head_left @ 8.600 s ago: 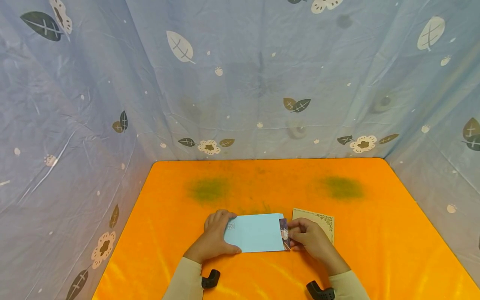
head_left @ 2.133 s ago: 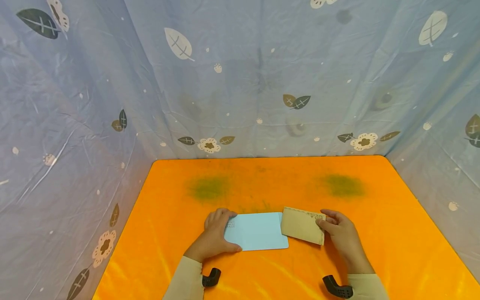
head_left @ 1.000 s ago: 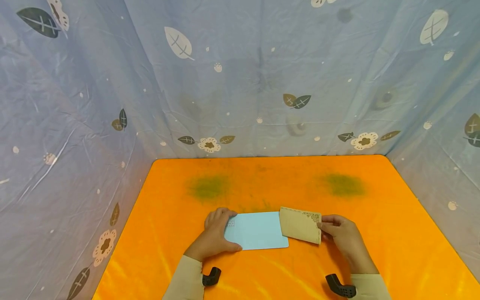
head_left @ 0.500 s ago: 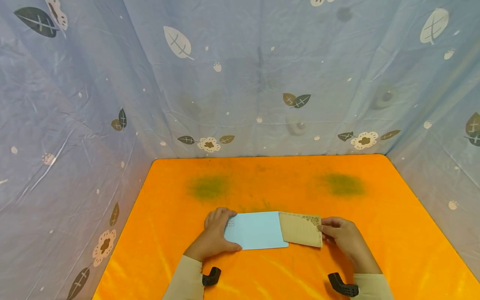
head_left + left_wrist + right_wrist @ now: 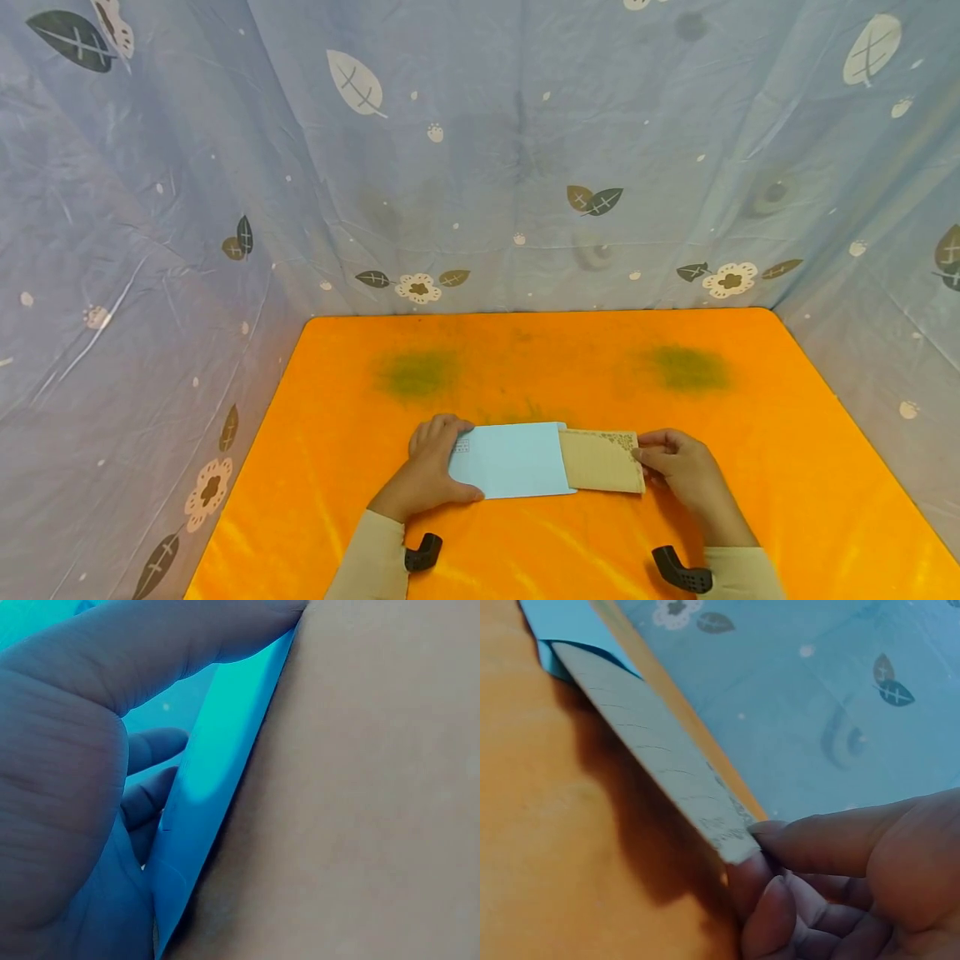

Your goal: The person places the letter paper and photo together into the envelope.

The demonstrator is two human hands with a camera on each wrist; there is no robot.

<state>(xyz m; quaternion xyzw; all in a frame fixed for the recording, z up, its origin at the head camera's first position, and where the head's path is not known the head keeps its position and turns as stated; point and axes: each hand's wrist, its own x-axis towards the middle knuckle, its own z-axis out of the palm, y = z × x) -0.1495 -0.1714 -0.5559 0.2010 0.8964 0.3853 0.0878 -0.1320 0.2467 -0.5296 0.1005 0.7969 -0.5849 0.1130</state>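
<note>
Card (image 5: 600, 460) now deeper in envelope (image 5: 510, 460), far end pinched in right grip (image 5: 678, 467).

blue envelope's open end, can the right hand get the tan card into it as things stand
Probably yes. The right hand pinches the tan card, whose left edge already sits at the blue envelope mouth; the left hand holds the envelope down. Nothing lies between.

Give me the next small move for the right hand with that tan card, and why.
Probably keep sliding the tan card leftward into the light blue envelope. Its left edge appears just tucked into the envelope's open right end, while most of it lies outside. The right hand pinches the card's right edge, and the left hand holds the envelope's left end on the orange table.
</note>
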